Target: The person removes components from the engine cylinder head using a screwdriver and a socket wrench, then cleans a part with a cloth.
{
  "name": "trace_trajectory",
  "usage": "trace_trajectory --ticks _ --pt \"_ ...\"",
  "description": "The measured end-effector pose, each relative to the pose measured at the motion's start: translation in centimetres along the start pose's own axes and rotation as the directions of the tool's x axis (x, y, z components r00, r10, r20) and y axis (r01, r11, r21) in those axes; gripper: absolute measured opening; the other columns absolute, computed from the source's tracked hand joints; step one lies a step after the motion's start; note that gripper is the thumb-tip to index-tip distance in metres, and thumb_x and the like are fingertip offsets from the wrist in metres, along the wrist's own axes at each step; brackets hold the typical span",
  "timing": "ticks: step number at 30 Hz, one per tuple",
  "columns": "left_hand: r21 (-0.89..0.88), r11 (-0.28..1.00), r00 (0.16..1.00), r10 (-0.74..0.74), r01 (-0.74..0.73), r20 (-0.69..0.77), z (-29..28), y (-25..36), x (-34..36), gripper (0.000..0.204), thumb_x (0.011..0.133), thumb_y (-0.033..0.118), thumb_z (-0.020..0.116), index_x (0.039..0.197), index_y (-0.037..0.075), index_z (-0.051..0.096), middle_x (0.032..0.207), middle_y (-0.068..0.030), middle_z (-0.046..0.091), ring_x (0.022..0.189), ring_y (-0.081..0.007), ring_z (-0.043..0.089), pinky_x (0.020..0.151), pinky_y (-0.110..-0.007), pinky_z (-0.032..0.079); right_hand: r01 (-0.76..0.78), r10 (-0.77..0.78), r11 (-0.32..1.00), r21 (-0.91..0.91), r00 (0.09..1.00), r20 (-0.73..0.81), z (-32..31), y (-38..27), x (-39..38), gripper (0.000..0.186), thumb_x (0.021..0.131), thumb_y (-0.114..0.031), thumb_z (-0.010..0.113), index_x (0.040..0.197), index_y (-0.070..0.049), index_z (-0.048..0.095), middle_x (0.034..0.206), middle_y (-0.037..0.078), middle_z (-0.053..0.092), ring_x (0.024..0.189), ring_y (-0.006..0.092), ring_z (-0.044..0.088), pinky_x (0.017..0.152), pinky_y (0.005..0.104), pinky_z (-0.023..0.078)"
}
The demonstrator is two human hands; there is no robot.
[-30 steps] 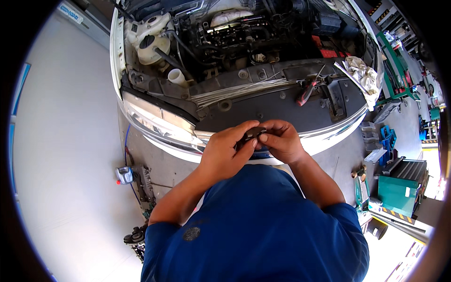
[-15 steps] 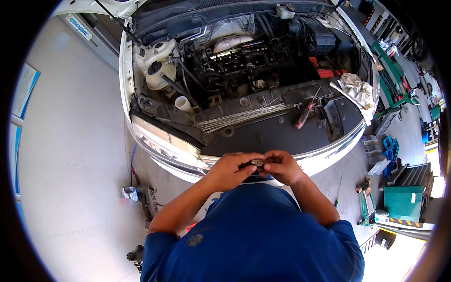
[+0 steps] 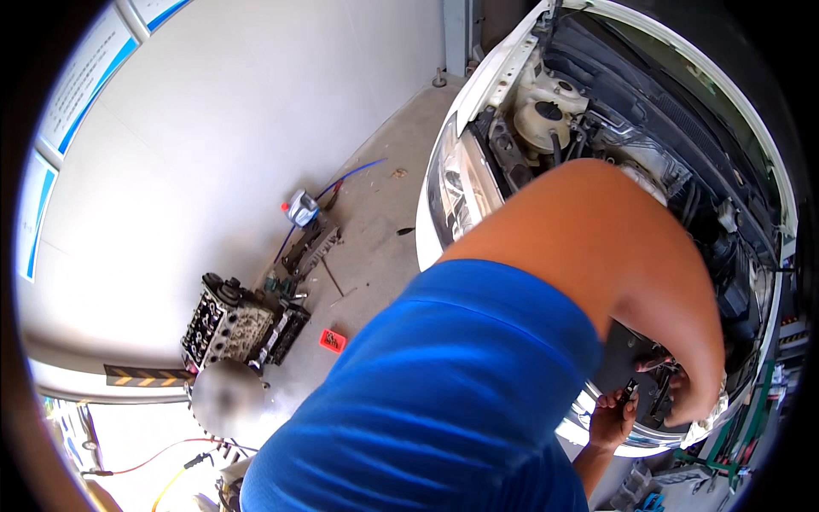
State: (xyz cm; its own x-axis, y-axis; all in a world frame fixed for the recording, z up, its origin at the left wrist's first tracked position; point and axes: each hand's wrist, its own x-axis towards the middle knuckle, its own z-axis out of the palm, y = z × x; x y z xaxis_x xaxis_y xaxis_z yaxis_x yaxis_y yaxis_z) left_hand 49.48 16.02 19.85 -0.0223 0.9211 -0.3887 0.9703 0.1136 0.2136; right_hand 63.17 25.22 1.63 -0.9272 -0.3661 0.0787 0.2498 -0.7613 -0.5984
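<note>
My left arm, in a blue sleeve, crosses the middle of the view and bends down to my left hand (image 3: pixel 687 399) at the lower right. My right hand (image 3: pixel 610 420) comes up from below, right beside it. Between the two hands is a small dark part (image 3: pixel 630 390), pinched in the fingers of both; my left forearm hides much of the grip. The hands are over the front edge of a white car's open engine bay (image 3: pixel 734 256), close to the bumper.
The car's headlight (image 3: pixel 456 183) and a white fluid reservoir (image 3: pixel 546 107) lie at the upper middle. On the concrete floor to the left sit a bare engine block (image 3: pixel 239 328), a small red box (image 3: pixel 333 341), a grey canister (image 3: pixel 300 207) with a blue hose, and scattered tools beside a white wall.
The view has swung far to the left and tilted, so the floor and wall now fill the left side. My hands have stayed together on the small dark part, now at the lower right.
</note>
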Motion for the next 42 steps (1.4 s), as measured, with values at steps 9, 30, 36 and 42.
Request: trace_trajectory --ticks 9,30,36,42 --pt "0.072 0.976 0.976 0.196 -0.204 0.096 1.0 4.9 3.8 0.025 0.087 0.028 0.062 0.102 0.009 0.071 0.102 -0.0133 0.071 0.091 -0.0297 0.070 0.078 -0.042 0.055 -0.032 0.020 0.996 -0.082 0.989 -0.146 1.5 0.9 -1.1 0.024 0.092 -0.015 0.070 0.114 -0.008 0.064 0.104 0.006 0.068 0.093 0.0169 0.063 0.081 0.0290 0.049" --pt "-0.534 0.845 0.886 -0.224 -0.032 -0.407 11.7 4.8 -6.8 0.034 0.093 0.026 0.064 0.126 0.018 0.066 0.104 -0.0093 0.068 0.090 -0.0288 0.067 0.076 -0.040 0.054 -0.055 0.005 0.989 -0.139 0.943 -0.332 -0.6 -0.5 -4.2 0.021 0.087 -0.003 0.072 0.106 -0.001 0.062 0.099 0.010 0.068 0.093 0.0194 0.066 0.085 0.0315 0.052" --pt "-0.923 0.378 0.642 -0.724 0.065 -0.251 19.4 6.9 -5.5 0.033 0.094 0.019 0.068 0.127 0.014 0.067 0.097 -0.0073 0.068 0.079 -0.0179 0.065 0.071 -0.031 0.053 -0.191 0.075 0.938 -0.290 0.927 -0.367 -2.4 -4.4 -5.9 0.023 0.086 0.002 0.075 0.105 -0.001 0.064 0.099 0.008 0.069 0.092 0.0158 0.065 0.084 0.0288 0.053" --pt "-0.962 0.164 0.569 -0.822 0.219 -0.010 22.3 9.7 -2.9 0.031 0.095 0.019 0.068 0.126 0.011 0.068 0.099 -0.0069 0.070 0.076 -0.0130 0.063 0.069 -0.028 0.051 -0.283 0.164 0.882 -0.376 0.934 -0.316 -5.8 -7.6 -5.2 0.021 0.087 0.003 0.075 0.105 -0.001 0.065 0.098 0.004 0.068 0.092 0.0112 0.064 0.083 0.0259 0.051"
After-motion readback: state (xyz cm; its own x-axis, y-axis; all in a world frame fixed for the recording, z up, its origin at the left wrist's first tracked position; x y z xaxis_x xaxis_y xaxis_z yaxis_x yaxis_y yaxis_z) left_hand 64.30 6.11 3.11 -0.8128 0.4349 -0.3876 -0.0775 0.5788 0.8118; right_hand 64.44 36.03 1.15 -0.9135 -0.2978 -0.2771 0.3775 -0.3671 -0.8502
